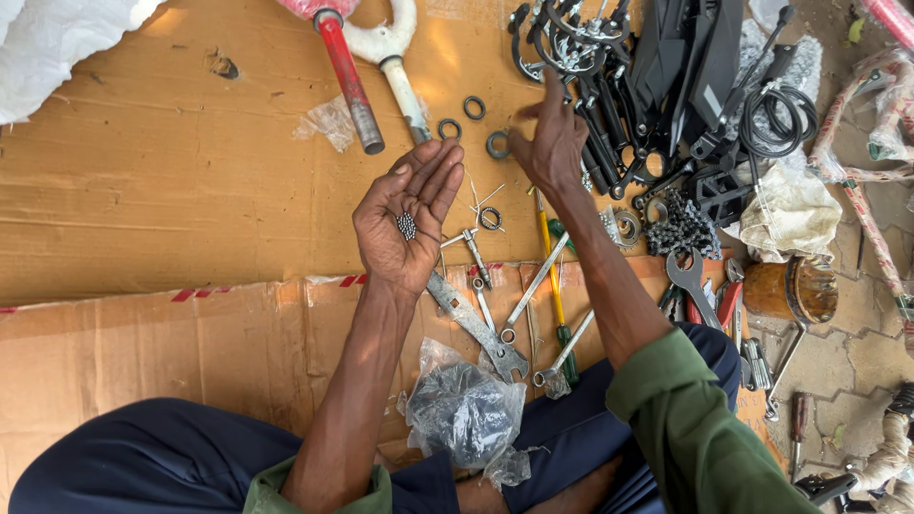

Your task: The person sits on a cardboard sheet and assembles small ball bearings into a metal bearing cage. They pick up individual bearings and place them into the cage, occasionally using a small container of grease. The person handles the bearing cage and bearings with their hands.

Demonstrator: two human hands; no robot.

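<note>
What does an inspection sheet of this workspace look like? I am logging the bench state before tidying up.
Surface: flattened brown cardboard laid on paving.
Job's things: small steel bearing balls in the cupped left hand; metal rings on the cardboard near the right hand.
Clutter: spanners, yellow-handled screwdriver, crumpled plastic bag, bicycle chain, brown tin.
Grippers: left palm up, fingers open; right reaching toward the black bicycle parts, holding nothing visible.
Cables: coiled black cable.
Surroundings: wrapped red and white frame tubes, white sack.
</note>
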